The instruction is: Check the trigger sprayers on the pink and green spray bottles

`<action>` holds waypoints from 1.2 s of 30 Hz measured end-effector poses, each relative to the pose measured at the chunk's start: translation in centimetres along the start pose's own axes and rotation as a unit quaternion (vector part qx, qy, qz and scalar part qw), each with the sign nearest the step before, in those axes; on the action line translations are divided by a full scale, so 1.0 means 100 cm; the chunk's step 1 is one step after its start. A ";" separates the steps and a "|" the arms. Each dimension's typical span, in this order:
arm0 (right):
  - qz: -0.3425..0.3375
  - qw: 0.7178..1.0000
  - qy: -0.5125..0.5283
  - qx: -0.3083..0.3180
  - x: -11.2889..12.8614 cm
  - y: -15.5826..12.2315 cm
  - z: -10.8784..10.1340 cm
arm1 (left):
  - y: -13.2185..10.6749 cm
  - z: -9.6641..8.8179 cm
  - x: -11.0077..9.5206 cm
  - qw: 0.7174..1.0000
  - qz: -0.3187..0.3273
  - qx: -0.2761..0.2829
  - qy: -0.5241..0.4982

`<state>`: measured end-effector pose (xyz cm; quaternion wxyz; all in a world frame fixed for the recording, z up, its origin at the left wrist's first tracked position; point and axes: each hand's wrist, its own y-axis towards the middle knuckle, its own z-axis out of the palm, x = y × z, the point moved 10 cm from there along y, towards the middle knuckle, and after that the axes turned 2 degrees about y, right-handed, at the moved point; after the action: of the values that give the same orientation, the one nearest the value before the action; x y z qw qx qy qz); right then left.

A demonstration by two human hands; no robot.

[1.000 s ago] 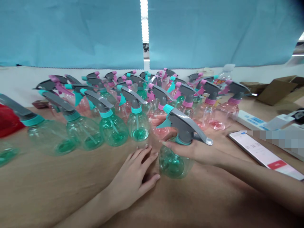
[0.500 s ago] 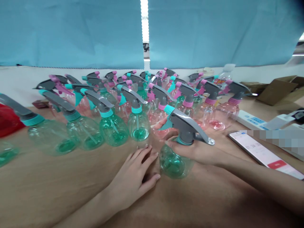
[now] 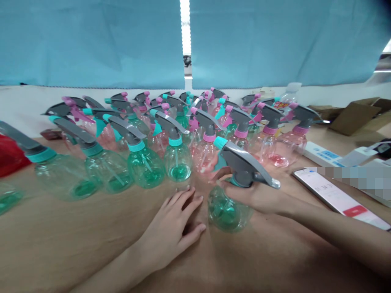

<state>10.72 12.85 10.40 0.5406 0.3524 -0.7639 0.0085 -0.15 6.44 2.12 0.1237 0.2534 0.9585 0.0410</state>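
Observation:
My right hand (image 3: pixel 255 195) is wrapped round the neck of a green spray bottle (image 3: pixel 227 211) with a grey trigger head and teal nozzle (image 3: pixel 241 165). The bottle stands on the brown table (image 3: pixel 76 236), slightly tilted. My left hand (image 3: pixel 174 226) lies flat on the table just left of it, fingers spread, holding nothing. Behind both hands stand several green spray bottles (image 3: pixel 146 165) and pink spray bottles (image 3: pixel 269 146) in rows.
A phone (image 3: pixel 339 199) with a lit screen lies to the right, beside a white power strip (image 3: pixel 324 154). Brown cardboard (image 3: pixel 354 116) sits at the far right. Something red (image 3: pixel 10 156) is at the left edge. Blue curtains hang behind.
My right hand has shifted the held green bottle a little to the right and towards me. My left hand has stayed flat in place.

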 end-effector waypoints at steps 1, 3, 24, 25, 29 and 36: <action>0.006 1.000 0.016 0.009 0.000 0.001 0.002 | 0.000 0.000 0.000 1.000 0.000 -0.001 0.001; 0.012 0.998 0.052 0.018 0.001 0.003 0.005 | 0.000 0.001 0.001 1.000 0.000 -0.001 0.004; -0.017 0.999 0.045 -0.025 -0.004 0.004 0.002 | 0.001 0.002 -0.001 1.000 0.006 0.007 0.018; -0.017 0.998 0.048 -0.024 -0.003 0.004 0.002 | 0.001 0.003 -0.001 1.000 0.006 0.009 0.020; -0.003 0.999 0.046 -0.002 -0.002 0.005 0.004 | 0.001 0.003 -0.002 1.000 0.008 0.007 0.021; 0.004 0.997 0.076 -0.005 -0.005 0.005 0.006 | 0.000 0.002 -0.002 1.000 0.012 -0.002 0.017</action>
<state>10.07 13.21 9.91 0.5992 0.3445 -0.7219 0.0337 0.00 6.32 1.98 0.1070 0.2644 0.9572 0.0491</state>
